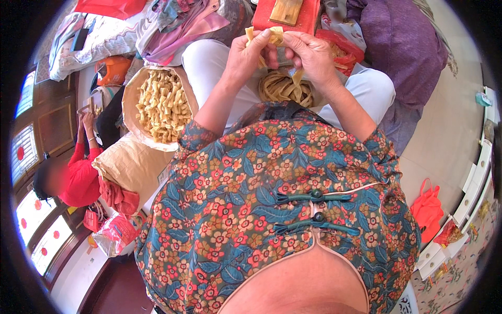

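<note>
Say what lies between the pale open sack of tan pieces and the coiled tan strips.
White-trousered left leg, crossed by the left forearm, in the head view.

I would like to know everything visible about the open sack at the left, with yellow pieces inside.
The sack is pale beige, with a wide, roundish mouth and an uneven rim; its material could be paper or woven plastic. It sits mouth up beside the person's left leg, holding many short yellow pieces. A tan bag adjoins it; whether they touch is unclear. Neither hand touches it.
</note>
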Demonstrator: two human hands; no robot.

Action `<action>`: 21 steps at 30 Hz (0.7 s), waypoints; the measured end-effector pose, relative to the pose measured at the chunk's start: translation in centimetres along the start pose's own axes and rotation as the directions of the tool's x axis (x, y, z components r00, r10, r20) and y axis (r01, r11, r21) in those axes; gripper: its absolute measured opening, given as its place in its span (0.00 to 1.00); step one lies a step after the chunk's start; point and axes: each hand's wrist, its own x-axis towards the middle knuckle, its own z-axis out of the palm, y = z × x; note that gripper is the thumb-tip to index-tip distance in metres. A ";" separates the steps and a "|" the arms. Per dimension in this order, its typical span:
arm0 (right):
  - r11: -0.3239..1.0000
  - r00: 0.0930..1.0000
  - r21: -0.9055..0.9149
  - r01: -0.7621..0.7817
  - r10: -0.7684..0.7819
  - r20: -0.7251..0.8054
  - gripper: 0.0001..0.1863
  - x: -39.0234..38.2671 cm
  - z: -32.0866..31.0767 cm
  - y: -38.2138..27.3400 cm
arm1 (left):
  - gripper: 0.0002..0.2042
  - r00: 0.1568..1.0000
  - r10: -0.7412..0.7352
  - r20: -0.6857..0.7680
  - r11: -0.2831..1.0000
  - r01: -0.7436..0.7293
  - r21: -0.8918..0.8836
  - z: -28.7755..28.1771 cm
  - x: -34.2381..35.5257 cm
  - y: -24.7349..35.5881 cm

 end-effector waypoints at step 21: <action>0.988 0.995 0.124 -0.090 0.083 0.059 0.06 1.4 -2.1 -0.8 | 0.09 0.804 0.575 0.150 0.326 -0.394 0.859 -1.6 0.8 1.5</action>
